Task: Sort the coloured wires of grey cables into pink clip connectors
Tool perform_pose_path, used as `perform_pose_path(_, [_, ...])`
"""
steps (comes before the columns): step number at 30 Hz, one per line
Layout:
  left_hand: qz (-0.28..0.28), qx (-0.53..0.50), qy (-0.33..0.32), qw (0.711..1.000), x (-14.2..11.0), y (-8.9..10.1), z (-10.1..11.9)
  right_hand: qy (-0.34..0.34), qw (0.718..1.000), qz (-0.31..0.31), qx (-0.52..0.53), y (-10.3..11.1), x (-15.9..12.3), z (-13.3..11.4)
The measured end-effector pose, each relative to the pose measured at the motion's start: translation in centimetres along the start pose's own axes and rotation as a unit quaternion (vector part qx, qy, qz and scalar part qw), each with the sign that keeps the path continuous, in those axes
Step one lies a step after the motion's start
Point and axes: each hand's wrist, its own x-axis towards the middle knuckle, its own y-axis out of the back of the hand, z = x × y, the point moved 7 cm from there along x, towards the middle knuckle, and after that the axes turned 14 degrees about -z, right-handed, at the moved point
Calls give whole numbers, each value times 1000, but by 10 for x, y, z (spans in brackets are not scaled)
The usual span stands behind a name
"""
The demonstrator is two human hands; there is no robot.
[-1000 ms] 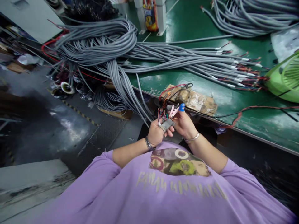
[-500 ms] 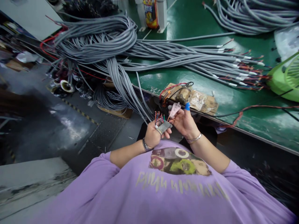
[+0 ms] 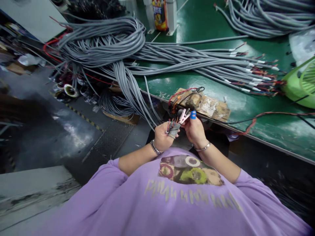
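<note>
My left hand point(image 3: 163, 136) is closed around a grey cable end point(image 3: 174, 131), a flat-looking grey piece with several thin coloured wires point(image 3: 173, 122) fanning out of its top. Close beside it, my right hand point(image 3: 196, 132) is closed on a small pink two-armed tool point(image 3: 183, 116), which points up between the hands; its exact kind is too small to make out. A blue cover point(image 3: 193, 114) sits on the right thumb. The right fingertips are partly hidden behind the wires and the tool.
Grey cables point(image 3: 103, 39) lie coiled on the green table point(image 3: 197, 19), their stripped ends point(image 3: 265, 77) towards the right. A worn wooden block point(image 3: 209, 106) rests at the table edge before me. A green fan-like object point(image 3: 301, 80) stands at right. More cable point(image 3: 115, 105) hangs below at left.
My hands have drawn closer together. The right hand has moved left and its fingers have closed in, and the pink tool now shows its two arms, by the wires.
</note>
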Motion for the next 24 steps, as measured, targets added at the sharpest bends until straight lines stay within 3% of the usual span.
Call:
perform_pose_path(5, [-1, 78, -11, 997, -1, 1, -5, -91, 987, -48, 125, -15, 5, 9])
perform_pose_path(10, [-2, 104, -9, 995, -1, 2, -6, -73, 984, 1, 162, -12, 9, 8])
perform_pose_path(18, [-11, 122, -47, 991, -5, 0, -1, -92, 975, -12, 201, -15, 4, 11])
perform_pose_path(22, [-15, 77, -42, 996, -10, 3, -2, -123, 964, -41, 231, -13, -1, 14])
perform_pose_path(24, [-29, 5, -5, 1000, -12, 3, -8, -126, 962, -48, 236, -8, -2, 15])
